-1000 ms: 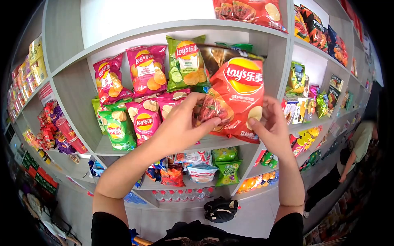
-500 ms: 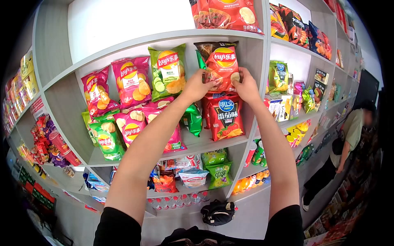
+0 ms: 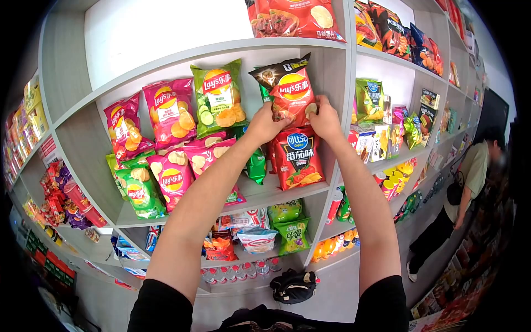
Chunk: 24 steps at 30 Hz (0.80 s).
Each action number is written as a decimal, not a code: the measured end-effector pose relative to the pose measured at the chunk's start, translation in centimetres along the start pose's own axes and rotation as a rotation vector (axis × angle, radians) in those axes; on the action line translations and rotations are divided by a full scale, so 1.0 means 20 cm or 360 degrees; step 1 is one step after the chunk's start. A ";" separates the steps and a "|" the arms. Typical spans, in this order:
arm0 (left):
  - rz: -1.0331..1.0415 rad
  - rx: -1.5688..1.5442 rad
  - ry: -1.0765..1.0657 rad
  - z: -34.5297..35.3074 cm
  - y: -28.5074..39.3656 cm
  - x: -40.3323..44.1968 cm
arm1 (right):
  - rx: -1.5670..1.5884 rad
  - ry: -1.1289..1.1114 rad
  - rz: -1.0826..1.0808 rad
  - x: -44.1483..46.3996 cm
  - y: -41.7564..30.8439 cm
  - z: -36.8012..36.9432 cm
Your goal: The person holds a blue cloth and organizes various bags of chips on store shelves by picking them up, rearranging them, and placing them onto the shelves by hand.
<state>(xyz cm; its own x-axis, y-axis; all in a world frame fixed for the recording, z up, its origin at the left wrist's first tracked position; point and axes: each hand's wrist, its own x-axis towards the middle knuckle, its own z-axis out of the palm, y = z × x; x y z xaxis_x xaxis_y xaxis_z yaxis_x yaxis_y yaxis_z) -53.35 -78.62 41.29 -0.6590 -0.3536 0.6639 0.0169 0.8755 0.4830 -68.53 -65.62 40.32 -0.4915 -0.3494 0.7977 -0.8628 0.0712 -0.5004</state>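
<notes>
Both my hands hold a red Lay's bag [image 3: 295, 95] by its lower corners, my left hand [image 3: 269, 126] at the left and my right hand [image 3: 325, 117] at the right. The bag stands upright inside the shelf compartment, in front of a dark bag [image 3: 272, 73]. Directly beneath it is a red tomato-flavour bag [image 3: 298, 159]. A green Lay's bag [image 3: 218, 97] stands to the left of my left hand, with a darker green bag [image 3: 255, 166] below that hand.
Pink Lay's bags [image 3: 170, 110] fill the compartment's left side. A grey upright panel [image 3: 347, 72] borders it at right. Below are more snacks and bottles [image 3: 238, 272]. A backpack [image 3: 294, 286] lies on the floor; a person [image 3: 464, 188] stands at far right.
Both hands have moved away from me into the compartment with the red Lay's bag, which now sits above the tomato-flavour bag. The view has shifted to the right.
</notes>
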 end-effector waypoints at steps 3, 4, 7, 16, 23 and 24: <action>-0.0016 -0.0030 0.0032 0.00 0.00 -0.01 | 0.0038 -0.0030 0.0041 -0.01 -0.01 -0.01; -0.0023 -0.0039 0.0030 -0.01 -0.01 -0.02 | 0.0053 -0.0037 0.0057 -0.02 -0.01 -0.01; -0.0062 0.0010 0.0032 -0.01 -0.05 -0.02 | 0.0010 -0.0044 0.0050 -0.02 -0.01 -0.02; -0.0109 -0.0049 0.0331 -0.13 -0.07 -0.06 | 0.0126 0.0158 -0.0208 -0.07 -0.09 -0.15; 0.0500 -0.0177 0.0520 -0.52 0.44 -0.13 | 0.0275 0.0509 -0.0507 0.01 -0.54 -0.55; 0.0582 -0.0165 0.0547 -0.55 0.53 -0.10 | 0.0253 0.0599 -0.0639 0.09 -0.58 -0.56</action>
<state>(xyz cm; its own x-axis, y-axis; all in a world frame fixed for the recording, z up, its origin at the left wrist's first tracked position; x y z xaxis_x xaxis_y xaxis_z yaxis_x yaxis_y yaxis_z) -43.64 -72.34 51.32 -0.3107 -0.1335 0.9411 0.2863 0.9310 0.2266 -60.72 -56.58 51.23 -0.1622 0.0385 0.9860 -0.9765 -0.1500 -0.1548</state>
